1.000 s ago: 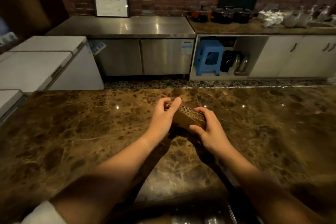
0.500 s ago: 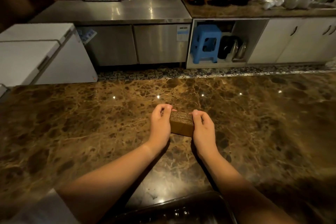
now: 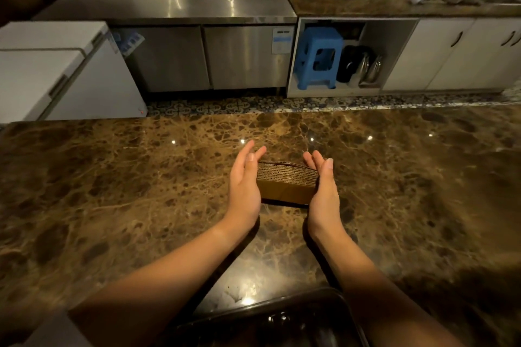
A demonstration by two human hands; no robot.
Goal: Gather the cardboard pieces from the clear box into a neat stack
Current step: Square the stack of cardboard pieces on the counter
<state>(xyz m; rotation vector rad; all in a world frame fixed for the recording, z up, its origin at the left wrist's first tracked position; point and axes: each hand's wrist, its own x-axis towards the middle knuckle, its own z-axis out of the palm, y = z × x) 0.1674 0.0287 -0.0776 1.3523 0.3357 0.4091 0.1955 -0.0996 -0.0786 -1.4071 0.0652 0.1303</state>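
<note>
A stack of brown cardboard pieces (image 3: 286,184) stands on edge on the marble counter (image 3: 141,191), its corrugated edges facing up. My left hand (image 3: 244,182) lies flat against the stack's left side with straight fingers. My right hand (image 3: 322,187) lies flat against its right side, fingers straight as well. The clear box (image 3: 270,318) shows at the bottom edge between my forearms, dark and glossy; what it holds cannot be made out.
Beyond the counter's far edge runs a patterned tile floor (image 3: 282,105). A white chest freezer (image 3: 56,70) stands at the left. A steel cabinet (image 3: 197,53), a blue stool (image 3: 318,56) and white cupboards (image 3: 451,51) line the back.
The stack went from held tilted above the counter to standing on it. Both hands uncurled from gripping it and now lie flat against its sides. The view has tipped down.
</note>
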